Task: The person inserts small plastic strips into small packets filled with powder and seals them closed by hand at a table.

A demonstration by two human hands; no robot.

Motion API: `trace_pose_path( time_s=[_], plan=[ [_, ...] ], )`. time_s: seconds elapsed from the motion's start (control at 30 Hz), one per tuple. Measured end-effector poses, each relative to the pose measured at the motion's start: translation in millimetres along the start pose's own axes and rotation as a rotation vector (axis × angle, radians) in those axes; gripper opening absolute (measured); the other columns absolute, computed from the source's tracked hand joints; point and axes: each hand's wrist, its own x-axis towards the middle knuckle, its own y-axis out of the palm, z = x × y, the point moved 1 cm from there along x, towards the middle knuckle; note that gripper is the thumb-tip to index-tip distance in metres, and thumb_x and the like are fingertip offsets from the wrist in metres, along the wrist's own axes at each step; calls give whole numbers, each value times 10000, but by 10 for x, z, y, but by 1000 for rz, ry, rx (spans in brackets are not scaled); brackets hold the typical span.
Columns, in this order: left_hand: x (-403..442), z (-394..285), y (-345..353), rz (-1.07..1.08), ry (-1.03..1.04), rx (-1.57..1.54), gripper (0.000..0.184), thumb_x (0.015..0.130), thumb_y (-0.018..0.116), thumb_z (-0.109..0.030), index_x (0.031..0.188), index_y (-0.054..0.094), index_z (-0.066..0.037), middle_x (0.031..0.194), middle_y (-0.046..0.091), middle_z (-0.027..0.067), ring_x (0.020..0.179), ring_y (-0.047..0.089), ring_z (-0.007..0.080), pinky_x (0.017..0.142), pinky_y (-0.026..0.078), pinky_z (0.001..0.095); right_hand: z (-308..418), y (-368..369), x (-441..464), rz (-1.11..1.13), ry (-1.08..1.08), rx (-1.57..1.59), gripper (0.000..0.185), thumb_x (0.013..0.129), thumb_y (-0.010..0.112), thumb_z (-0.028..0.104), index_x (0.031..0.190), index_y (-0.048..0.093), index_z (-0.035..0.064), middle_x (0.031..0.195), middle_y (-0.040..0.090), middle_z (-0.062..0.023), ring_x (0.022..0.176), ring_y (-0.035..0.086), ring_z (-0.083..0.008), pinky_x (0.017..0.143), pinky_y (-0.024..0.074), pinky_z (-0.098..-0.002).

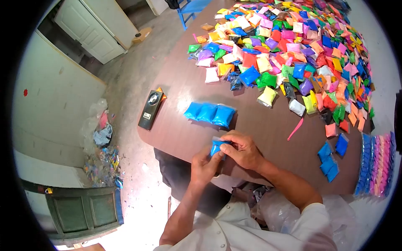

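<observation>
Between my two hands, near the table's front edge, is a small blue packet (216,146) in clear plastic. My left hand (205,163) pinches its lower left side. My right hand (242,151) grips it from the right, thumb and fingers closed on the plastic. Just beyond my hands lies a joined strip of blue packets (208,114), three side by side. More blue packets (328,162) rest to the right on the table, with another blue packet (341,144) beside them.
A big heap of many-coloured packets (289,50) covers the far right of the table (180,75). A dark box-shaped device (150,109) lies near the left edge. A pink strip (295,129) lies mid-table. Long packs (375,164) stand at right. Plastic scraps (102,163) litter the floor.
</observation>
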Motion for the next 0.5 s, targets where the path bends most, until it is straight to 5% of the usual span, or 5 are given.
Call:
trace_pose_path(
  time_s=[0.07,0.13,0.33,0.5],
  plan=[
    [-25,-94,40,-9,-72,-41,160,986,728,-107,1112,713,-9,867,653,-15,727,578,45,569,433,217,11,10,36,-23,20,41,217,937,706,123,1108,703,-10,989,663,-71,869,635,-151,762,523,-315],
    [-35,-131,10,-19,-50,77,171,996,706,-107,1139,711,-14,906,663,-4,803,601,63,649,474,225,29,-8,10,15,-3,-82,174,976,684,110,1093,712,-15,956,647,-48,866,624,-114,745,515,-278],
    [17,49,0,-92,142,-51,191,1008,702,-158,1127,718,-10,1008,695,17,950,600,89,872,476,255,-9,3,27,-72,-109,-97,142,917,683,109,998,717,-2,863,635,-99,747,621,-197,673,499,-338],
    [61,151,-1,-136,200,-46,163,1010,708,-188,975,691,-30,953,694,13,870,575,88,808,455,259,-26,42,28,-125,-147,-155,191,893,690,132,1022,706,-8,836,619,-111,717,623,-231,655,509,-360]
  ],
)
